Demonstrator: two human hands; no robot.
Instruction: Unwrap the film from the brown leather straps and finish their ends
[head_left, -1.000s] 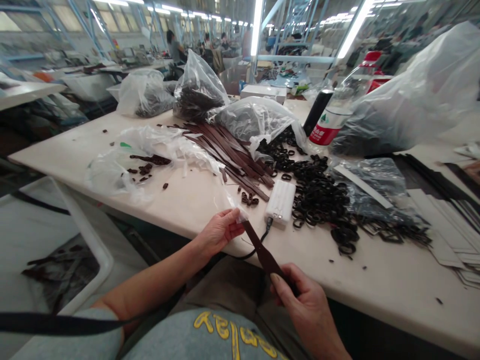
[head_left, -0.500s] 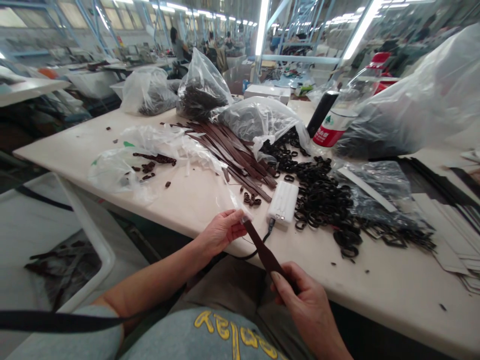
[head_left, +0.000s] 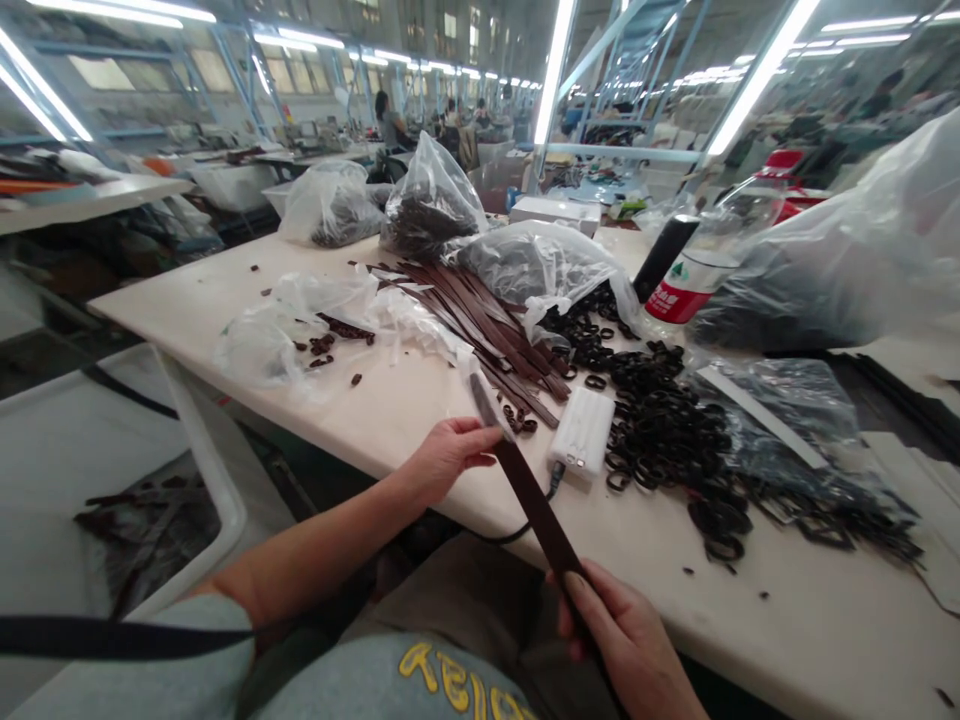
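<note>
A dark brown strap (head_left: 541, 505) stretches from near my lap out over the table's front edge. My left hand (head_left: 450, 455) pinches it between thumb and fingers, at the mouth of a clear plastic sleeve (head_left: 484, 398) that covers its far end. Closer to my body, my right hand (head_left: 611, 625) is closed around the strap, thumb on top. Just beyond the sleeve lie small brown loops (head_left: 519, 418) and a pile of flat brown straps (head_left: 480, 320). A white battery pack (head_left: 582, 432) with a black cable sits right of the strap.
Black loops (head_left: 667, 410) are heaped on the right of the table (head_left: 810, 600). Filled plastic bags (head_left: 431, 200) and a cut-open bottle (head_left: 686, 285) stand behind. Crumpled clear plastic (head_left: 262, 330) lies on the left. Below the left edge is a white bin (head_left: 232, 500) with brown pieces inside.
The strap has slid forward past my left hand, its far end now inside the plastic sleeve. My right hand still holds the near part. The camera view has shifted slightly.
</note>
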